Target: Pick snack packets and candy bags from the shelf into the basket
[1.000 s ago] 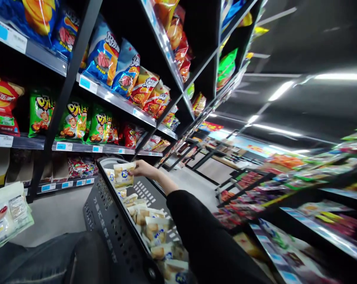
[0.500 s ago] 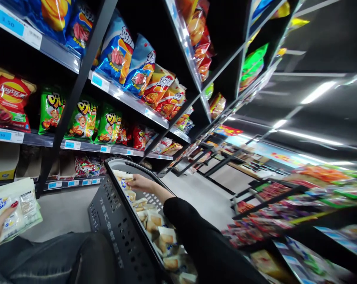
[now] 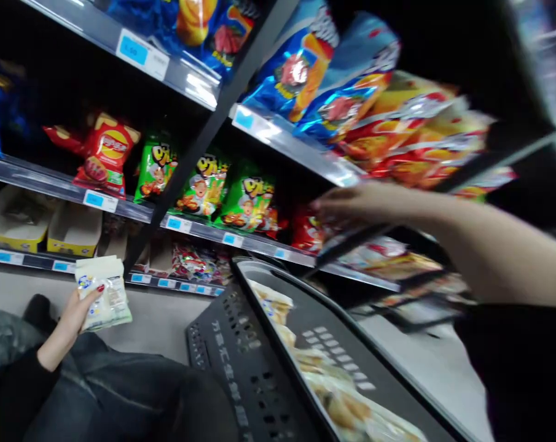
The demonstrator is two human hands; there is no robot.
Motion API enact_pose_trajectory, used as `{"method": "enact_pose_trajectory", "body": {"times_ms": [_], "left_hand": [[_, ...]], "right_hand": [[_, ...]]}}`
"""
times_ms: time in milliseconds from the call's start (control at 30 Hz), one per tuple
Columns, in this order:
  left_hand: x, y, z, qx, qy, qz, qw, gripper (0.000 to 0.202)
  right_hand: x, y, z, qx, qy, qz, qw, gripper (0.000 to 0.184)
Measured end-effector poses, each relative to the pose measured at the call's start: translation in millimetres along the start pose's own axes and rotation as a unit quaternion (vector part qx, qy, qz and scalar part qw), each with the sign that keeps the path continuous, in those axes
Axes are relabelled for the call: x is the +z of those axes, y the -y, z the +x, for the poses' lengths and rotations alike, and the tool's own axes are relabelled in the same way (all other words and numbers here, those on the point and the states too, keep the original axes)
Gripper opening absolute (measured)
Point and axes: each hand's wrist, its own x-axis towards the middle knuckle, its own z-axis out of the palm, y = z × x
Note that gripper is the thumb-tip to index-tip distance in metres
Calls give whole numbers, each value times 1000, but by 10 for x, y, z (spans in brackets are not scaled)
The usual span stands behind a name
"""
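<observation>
Nearest, the left hand (image 3: 72, 313) is closed around pale printed packaging (image 3: 114, 301), thumb on its face. Beside the leg (image 3: 144, 393), a dark basket (image 3: 220, 362) contains wrapped snacks (image 3: 346, 399). The right hand (image 3: 351, 205) is raised and blurred; its grip cannot be told. Behind, bright bags (image 3: 245, 202) line the shelves (image 3: 259, 242).

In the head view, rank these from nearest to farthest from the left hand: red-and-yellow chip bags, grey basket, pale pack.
From the left hand:
1. Pale pack: held in its fingers.
2. Grey basket: to the hand's right, beside the person's knee.
3. Red-and-yellow chip bags: upper right, on the shelf above the green bags.
</observation>
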Motion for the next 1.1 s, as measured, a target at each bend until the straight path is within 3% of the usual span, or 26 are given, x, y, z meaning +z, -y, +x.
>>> {"method": "enact_pose_trajectory", "body": {"times_ms": [33,100,133,200,233,300,367,433,533,600,700,900,1000,1100], "left_hand": [[-2,-5,1,7,-1,-3,1000,27],[-8,-22,-5,21,-1,-7,1000,34],[-13,-33,-12,27,2,-7,1000,38],[-23,-59,-27,43,13,-7,999,43],[-30,-74,-32,50,19,-7,999,45],[-47,-104,-34,71,28,2,997,48],[-66,-132,-33,111,32,44,992,48],[-76,-152,-39,147,38,105,983,47],[-60,-159,-63,159,56,154,974,45],[-36,-147,-76,148,64,149,976,46],[-9,-123,-94,128,80,139,979,49],[32,-99,-160,134,182,222,949,58],[52,-44,-155,127,160,247,947,52],[47,15,-113,112,139,257,950,47]], "right_hand": [[114,296,-21,16,59,-27,998,17],[466,798,-229,-70,62,42,995,21],[701,968,-410,-125,84,86,985,22],[1259,1097,-862,-163,164,96,968,23],[1557,1062,-1100,-182,235,99,950,23],[2116,851,-1523,-204,292,105,929,16],[2540,564,-1824,-207,286,157,922,16],[2782,313,-2007,-128,258,237,928,26],[2862,105,-2143,-36,267,364,892,33],[2829,62,-2193,-16,288,401,870,30],[2786,58,-2255,-24,258,410,875,22],[2772,38,-2271,-25,95,437,894,18],[2767,16,-2217,-6,121,461,879,20],[2786,5,-2175,16,188,511,839,31]]}}
